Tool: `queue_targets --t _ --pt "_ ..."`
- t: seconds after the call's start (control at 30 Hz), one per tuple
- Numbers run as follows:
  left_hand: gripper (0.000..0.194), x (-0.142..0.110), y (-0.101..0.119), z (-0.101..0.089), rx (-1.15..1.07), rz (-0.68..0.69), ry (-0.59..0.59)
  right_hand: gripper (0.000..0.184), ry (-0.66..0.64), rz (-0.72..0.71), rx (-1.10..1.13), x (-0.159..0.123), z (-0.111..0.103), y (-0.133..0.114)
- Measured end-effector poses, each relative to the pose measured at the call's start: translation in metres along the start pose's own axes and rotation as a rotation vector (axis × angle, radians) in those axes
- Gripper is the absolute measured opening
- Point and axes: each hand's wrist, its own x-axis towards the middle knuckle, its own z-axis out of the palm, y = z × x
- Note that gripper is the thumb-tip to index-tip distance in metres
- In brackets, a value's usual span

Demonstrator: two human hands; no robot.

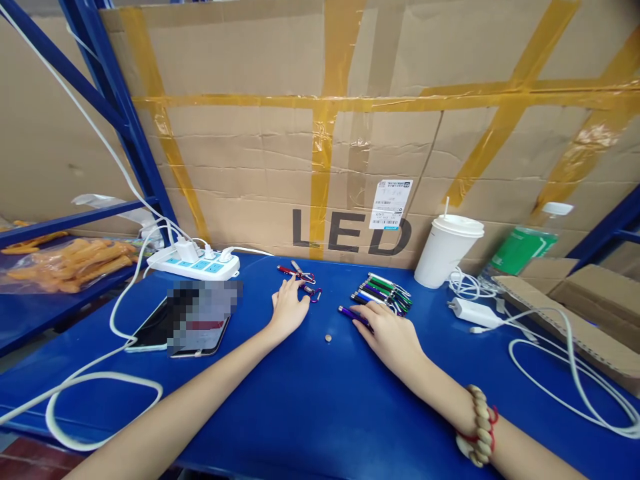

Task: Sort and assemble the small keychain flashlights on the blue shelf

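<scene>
My left hand [289, 308] lies flat on the blue table [310, 393], fingers stretched toward a red pen-like torch [295, 271] and a small carabiner clip [314, 293]. My right hand [387, 331] rests palm down with its fingers over the end of a purple pen-like torch [350, 313]. Just beyond it lies a bundle of several coloured pen torches [383, 292]. A small round button cell [328, 339] sits between my hands. A bead bracelet [477, 427] is on my right wrist.
A white power strip [195, 265] with plugged chargers and white cables [100, 380] is at the left, with a phone and tablet [195, 319] beside it. A white lidded cup [447, 250], a charger [473, 311] and cardboard boxes [575, 313] are at the right. A taped cardboard wall [350, 133] stands behind.
</scene>
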Motion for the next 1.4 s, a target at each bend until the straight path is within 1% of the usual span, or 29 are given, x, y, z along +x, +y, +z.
queue_targets --t 0.17,0.27,0.43,0.57,0.83,0.97,1.03,1.1,1.27,1.4 --pt "0.039 -0.002 -0.004 0.002 0.095 0.133 0.008 0.025 0.016 0.053 -0.057 0.0 -0.001 0.003" --pt "0.04 -0.004 -0.003 0.001 0.11 0.21 -0.019 0.025 0.033 0.062 -0.068 0.001 0.0 0.006" --pt "0.039 -0.009 0.004 -0.001 0.091 0.228 -0.074 0.024 0.027 0.068 -0.06 0.002 0.001 0.009" --pt "0.036 -0.013 0.009 -0.001 0.049 0.227 -0.094 0.024 0.025 0.062 -0.042 0.003 0.001 0.01" --pt "0.031 -0.016 0.014 -0.001 -0.099 0.274 -0.103 0.021 0.058 0.053 -0.043 0.004 0.006 0.014" --pt "0.03 -0.018 0.016 -0.001 -0.204 0.308 -0.114 0.022 0.053 0.059 -0.065 0.004 0.006 0.015" --pt "0.032 -0.018 0.016 -0.001 -0.218 0.331 -0.12 0.022 0.063 0.054 -0.077 0.004 0.007 0.015" --pt "0.035 -0.017 0.015 -0.001 -0.169 0.345 -0.115 0.023 0.077 0.05 -0.083 0.004 0.008 0.016" --pt "0.04 -0.013 0.007 0.0 0.028 0.329 -0.106 0.027 0.076 0.055 -0.072 0.004 0.008 0.014" --pt "0.039 -0.009 0.001 0.001 0.07 0.348 -0.125 0.026 0.086 0.036 -0.035 0.003 0.004 0.011"
